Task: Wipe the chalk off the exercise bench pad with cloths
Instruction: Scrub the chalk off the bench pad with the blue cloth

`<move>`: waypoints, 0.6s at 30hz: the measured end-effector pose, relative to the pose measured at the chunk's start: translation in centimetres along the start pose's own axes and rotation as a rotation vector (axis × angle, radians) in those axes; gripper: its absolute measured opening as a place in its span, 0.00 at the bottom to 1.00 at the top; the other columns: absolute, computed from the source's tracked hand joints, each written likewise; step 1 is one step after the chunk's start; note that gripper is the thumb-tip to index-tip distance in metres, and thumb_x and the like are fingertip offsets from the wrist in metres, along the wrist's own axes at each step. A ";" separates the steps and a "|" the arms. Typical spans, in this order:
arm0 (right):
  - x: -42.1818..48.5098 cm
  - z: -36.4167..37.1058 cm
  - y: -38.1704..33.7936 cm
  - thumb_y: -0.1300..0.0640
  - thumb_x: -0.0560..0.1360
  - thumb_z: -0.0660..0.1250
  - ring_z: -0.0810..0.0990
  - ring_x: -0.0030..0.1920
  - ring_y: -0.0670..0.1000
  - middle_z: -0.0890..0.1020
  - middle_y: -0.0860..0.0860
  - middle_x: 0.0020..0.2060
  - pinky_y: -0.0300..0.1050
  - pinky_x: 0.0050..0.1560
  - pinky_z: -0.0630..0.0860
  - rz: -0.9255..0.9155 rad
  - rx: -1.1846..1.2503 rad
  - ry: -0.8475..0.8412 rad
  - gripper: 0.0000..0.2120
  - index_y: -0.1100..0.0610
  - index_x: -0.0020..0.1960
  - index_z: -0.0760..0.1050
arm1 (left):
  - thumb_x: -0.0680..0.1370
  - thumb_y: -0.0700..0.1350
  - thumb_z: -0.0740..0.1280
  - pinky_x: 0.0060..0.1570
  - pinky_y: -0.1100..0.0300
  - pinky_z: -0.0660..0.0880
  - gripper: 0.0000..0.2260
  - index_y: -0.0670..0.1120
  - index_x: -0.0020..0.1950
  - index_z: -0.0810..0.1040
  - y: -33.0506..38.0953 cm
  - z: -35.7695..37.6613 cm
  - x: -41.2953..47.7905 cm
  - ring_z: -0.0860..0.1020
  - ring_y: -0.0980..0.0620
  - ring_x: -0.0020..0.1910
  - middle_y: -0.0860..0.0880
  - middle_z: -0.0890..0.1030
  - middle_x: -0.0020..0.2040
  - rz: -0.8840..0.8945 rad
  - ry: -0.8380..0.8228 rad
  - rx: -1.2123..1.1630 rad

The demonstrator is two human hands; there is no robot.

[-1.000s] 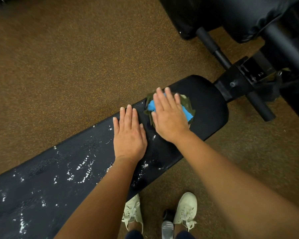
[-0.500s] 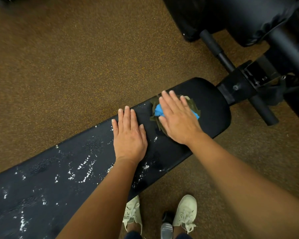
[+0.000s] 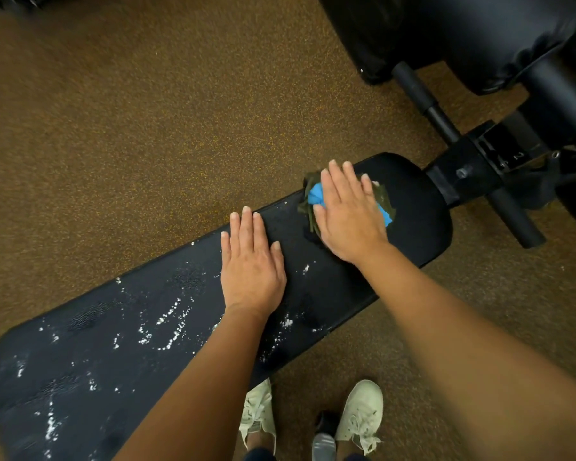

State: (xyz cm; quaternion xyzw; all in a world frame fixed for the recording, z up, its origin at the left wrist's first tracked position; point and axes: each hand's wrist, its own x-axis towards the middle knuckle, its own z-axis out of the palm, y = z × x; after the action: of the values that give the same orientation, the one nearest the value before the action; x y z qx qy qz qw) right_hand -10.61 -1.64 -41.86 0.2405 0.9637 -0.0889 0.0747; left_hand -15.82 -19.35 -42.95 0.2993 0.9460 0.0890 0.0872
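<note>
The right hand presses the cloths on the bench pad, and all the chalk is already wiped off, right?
Not quite. The right hand does press the cloths on the bench pad, but the head view shows white chalk specks remaining on it beside the left hand.

The black adjustment bracket (image 3: 499,151) carries a white 2. A second mark beside it is too blurred to read.

Long black vinyl exercise bench pad (image 3: 416,221) on brown speckled floor (image 3: 147,144). Bears white chalk specks (image 3: 167,327) leftward, bunched blue and olive cloths (image 3: 316,194) under the flat right hand (image 3: 350,214), left hand (image 3: 251,261) flat beside.
</note>
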 end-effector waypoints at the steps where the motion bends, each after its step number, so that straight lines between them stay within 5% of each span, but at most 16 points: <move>1: 0.7 0.0 -1.0 0.48 0.81 0.48 0.45 0.78 0.57 0.50 0.56 0.78 0.57 0.76 0.42 0.081 0.015 0.005 0.29 0.61 0.78 0.49 | 0.81 0.53 0.46 0.75 0.49 0.46 0.27 0.40 0.76 0.55 -0.1 0.0 0.0 0.48 0.45 0.77 0.44 0.53 0.78 -0.003 0.001 0.001; 3: 1.0 0.2 -3.0 0.49 0.81 0.48 0.45 0.77 0.58 0.50 0.58 0.78 0.59 0.76 0.42 0.074 0.018 0.001 0.29 0.62 0.78 0.49 | 0.80 0.53 0.46 0.75 0.48 0.47 0.28 0.40 0.76 0.55 -0.2 0.0 0.0 0.48 0.45 0.77 0.43 0.53 0.78 -0.008 -0.001 0.003; 8: -1.0 0.6 -1.2 0.48 0.81 0.48 0.50 0.77 0.56 0.56 0.56 0.77 0.56 0.76 0.47 -0.318 -0.043 -0.016 0.28 0.60 0.77 0.56 | 0.81 0.53 0.46 0.74 0.47 0.47 0.27 0.40 0.76 0.55 -0.6 -0.1 -0.1 0.48 0.45 0.77 0.43 0.54 0.78 -0.015 0.003 -0.001; 14: 1.4 0.0 -3.0 0.49 0.81 0.48 0.45 0.78 0.57 0.54 0.55 0.78 0.57 0.76 0.41 0.017 0.010 0.009 0.28 0.60 0.77 0.53 | 0.81 0.53 0.46 0.75 0.47 0.47 0.27 0.40 0.77 0.54 -1.4 -0.1 -0.2 0.47 0.46 0.77 0.44 0.53 0.78 -0.024 -0.001 0.013; 18: -0.2 0.4 -2.9 0.50 0.79 0.48 0.54 0.77 0.57 0.63 0.54 0.75 0.57 0.75 0.48 -0.325 0.012 -0.020 0.26 0.58 0.74 0.63 | 0.81 0.52 0.46 0.74 0.46 0.47 0.27 0.40 0.76 0.55 -1.3 0.0 -0.3 0.47 0.45 0.77 0.43 0.54 0.78 -0.038 0.004 0.010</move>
State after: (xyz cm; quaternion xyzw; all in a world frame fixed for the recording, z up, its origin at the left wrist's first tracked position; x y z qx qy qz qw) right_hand -11.77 -4.38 -41.84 0.0811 0.9886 -0.1078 0.0674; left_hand -16.35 -20.58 -43.24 0.2813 0.9522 0.0832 0.0855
